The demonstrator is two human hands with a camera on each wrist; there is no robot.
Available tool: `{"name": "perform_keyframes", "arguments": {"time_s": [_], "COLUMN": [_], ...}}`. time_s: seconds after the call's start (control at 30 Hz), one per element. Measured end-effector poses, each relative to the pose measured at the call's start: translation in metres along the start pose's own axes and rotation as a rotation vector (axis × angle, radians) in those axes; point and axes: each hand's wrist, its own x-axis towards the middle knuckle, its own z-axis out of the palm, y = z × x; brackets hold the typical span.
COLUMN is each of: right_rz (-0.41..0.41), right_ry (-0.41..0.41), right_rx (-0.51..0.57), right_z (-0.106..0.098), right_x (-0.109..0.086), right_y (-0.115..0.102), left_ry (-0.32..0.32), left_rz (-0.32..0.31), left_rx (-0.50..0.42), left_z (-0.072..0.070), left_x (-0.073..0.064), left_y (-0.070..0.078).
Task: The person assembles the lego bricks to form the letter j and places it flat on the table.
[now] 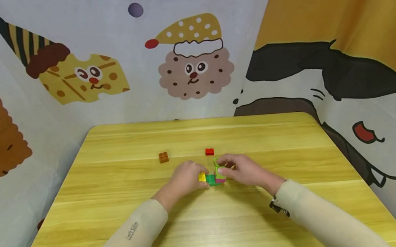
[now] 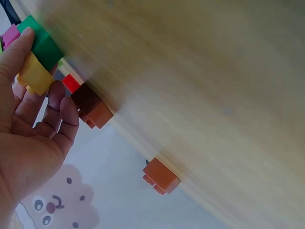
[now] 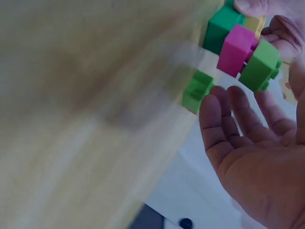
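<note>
Both hands are at a row of joined toy building bricks on the table. My left hand pinches the row at a yellow brick and a green brick, its thumb lying on the green one. A pink brick sits at the row's right end, with a lime green brick attached to it. My right hand is around the lime green brick with fingers spread and loosely bent. Its thumb appears to touch that brick in the head view. Another lime green brick stands close beyond the right fingertips.
Farther back are a red brick and a brown brick. Another brown brick shows near the left fingers in the left wrist view. A cartoon-printed cloth hangs behind the wooden table.
</note>
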Motion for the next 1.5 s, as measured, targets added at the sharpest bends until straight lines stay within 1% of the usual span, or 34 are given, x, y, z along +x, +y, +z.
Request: {"name": "perform_keyframes", "arguments": {"time_s": [0.1, 0.23, 0.33, 0.47, 0.67, 0.9, 1.07, 1.17, 1.3, 1.5], "right_rz": [0.075, 0.178, 0.231, 0.243, 0.255, 0.318, 0.357, 0.364, 0.364, 0.374], "right_ry": [0.014, -0.019, -0.041, -0.048, -0.056, -0.041, -0.029, -0.030, -0.047, -0.084], "right_rx": [0.134, 0.327, 0.429, 0.477, 0.519, 0.586, 0.684, 0.727, 0.775, 0.836], "right_z": [0.004, 0.011, 0.015, 0.018, 0.018, 0.019, 0.020, 0.020, 0.021, 0.024], "right_x": [-0.003, -0.005, -0.005, -0.003, -0.001, 0.000, 0.002, 0.004, 0.004, 0.005], "right_y": [0.003, 0.005, 0.007, 0.009, 0.008, 0.008, 0.006, 0.006, 0.008, 0.012], "left_ry": [-0.005, -0.009, -0.007, 0.000, 0.005, 0.002, 0.006, 0.009, 0.011, -0.002], "left_rz": [0.001, -0.004, -0.007, -0.004, 0.002, -0.001, 0.002, 0.001, 0.000, -0.007], "left_rx": [0.003, 0.005, 0.002, 0.004, 0.003, -0.011, 0.004, 0.006, -0.004, -0.015], "left_z": [0.000, 0.001, 0.001, 0.001, 0.000, -0.003, -0.004, -0.004, -0.005, -0.001], "left_x": [0.000, -0.001, -0.002, -0.001, -0.001, 0.001, 0.002, 0.002, 0.001, 0.000], "left_y": [0.001, 0.003, 0.004, 0.005, 0.006, 0.006, 0.004, 0.003, 0.003, 0.002]}}
